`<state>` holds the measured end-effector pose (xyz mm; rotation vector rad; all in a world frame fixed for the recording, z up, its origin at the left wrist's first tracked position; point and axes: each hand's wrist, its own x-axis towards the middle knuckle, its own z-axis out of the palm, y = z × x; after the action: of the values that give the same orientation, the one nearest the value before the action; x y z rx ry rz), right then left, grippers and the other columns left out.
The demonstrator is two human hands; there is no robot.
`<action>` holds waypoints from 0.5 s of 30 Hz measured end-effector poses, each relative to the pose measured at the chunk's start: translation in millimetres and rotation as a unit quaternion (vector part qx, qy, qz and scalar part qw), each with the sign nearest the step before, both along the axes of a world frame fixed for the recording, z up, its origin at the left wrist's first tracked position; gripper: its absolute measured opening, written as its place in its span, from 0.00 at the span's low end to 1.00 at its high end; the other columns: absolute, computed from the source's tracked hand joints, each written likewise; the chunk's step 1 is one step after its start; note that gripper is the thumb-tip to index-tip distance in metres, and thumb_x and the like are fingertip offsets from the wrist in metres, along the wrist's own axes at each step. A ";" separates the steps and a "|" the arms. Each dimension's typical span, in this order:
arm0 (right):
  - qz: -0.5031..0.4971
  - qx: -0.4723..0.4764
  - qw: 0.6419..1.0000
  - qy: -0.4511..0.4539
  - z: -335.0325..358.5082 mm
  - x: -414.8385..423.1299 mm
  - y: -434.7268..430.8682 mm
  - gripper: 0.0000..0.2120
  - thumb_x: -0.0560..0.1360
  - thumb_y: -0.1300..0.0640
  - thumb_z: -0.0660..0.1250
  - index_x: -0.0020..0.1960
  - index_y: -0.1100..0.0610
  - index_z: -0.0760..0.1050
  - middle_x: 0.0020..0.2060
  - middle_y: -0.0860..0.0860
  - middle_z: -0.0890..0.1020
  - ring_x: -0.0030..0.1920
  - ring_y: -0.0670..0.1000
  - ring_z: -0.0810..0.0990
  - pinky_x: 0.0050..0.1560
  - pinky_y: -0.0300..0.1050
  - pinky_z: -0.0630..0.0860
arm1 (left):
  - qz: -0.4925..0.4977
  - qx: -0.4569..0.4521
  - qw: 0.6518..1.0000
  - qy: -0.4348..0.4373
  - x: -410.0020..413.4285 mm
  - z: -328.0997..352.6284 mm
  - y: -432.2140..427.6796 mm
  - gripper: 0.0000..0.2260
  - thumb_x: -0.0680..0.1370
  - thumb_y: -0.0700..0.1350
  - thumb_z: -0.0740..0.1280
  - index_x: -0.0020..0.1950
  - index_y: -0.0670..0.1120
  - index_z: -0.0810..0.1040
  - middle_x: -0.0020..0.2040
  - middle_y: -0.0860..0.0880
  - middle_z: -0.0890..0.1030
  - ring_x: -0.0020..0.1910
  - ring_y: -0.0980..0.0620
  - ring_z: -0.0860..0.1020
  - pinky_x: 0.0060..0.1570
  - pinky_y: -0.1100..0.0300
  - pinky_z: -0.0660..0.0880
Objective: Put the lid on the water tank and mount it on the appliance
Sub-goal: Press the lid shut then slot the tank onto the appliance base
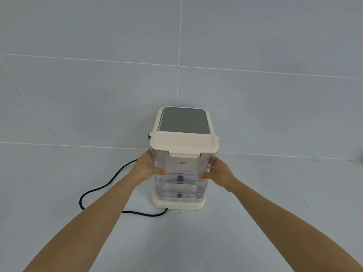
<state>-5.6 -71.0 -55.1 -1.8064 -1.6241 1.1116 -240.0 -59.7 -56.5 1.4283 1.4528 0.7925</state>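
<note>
A clear water tank (pixel 179 185) stands upright on the cream base (pixel 178 205) of the appliance (pixel 183 122), against its near side. A cream lid (pixel 183 144) sits on top of the tank, its front tab folded down. Some water shows in the tank's lower part. My left hand (pixel 148 167) grips the tank's left wall and my right hand (pixel 217 171) grips its right wall, thumbs on the front face. The appliance has a grey top panel.
A black power cord (pixel 102 189) runs from the base's front left corner and loops across the grey floor to the left. A grey tiled wall (pixel 176 75) stands right behind the appliance.
</note>
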 end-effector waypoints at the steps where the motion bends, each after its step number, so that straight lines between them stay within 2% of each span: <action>1: 0.000 0.001 1.000 -0.001 -1.1 -0.2 0.0 0.34 0.64 0.58 0.76 0.67 0.60 0.67 0.64 0.55 0.76 0.64 0.57 0.73 0.64 0.51 0.71 | 0.001 0.000 1.000 0.000 0.3 -0.7 -0.3 0.38 0.62 0.34 0.77 0.69 0.44 0.65 0.67 0.48 0.71 0.68 0.49 0.66 0.62 0.57 0.66; 15: 0.004 0.006 1.000 -0.022 -10.1 0.1 3.0 0.33 0.64 0.57 0.76 0.66 0.60 0.68 0.61 0.56 0.77 0.60 0.57 0.74 0.58 0.48 0.72 | -0.009 0.000 1.000 0.026 -1.3 -6.1 -0.7 0.39 0.63 0.37 0.76 0.69 0.44 0.62 0.69 0.46 0.69 0.67 0.50 0.67 0.60 0.60 0.65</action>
<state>-5.5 -68.0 -65.1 -1.8297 -1.6620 1.0706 -241.3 -60.4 -62.6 1.4698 1.4777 0.7503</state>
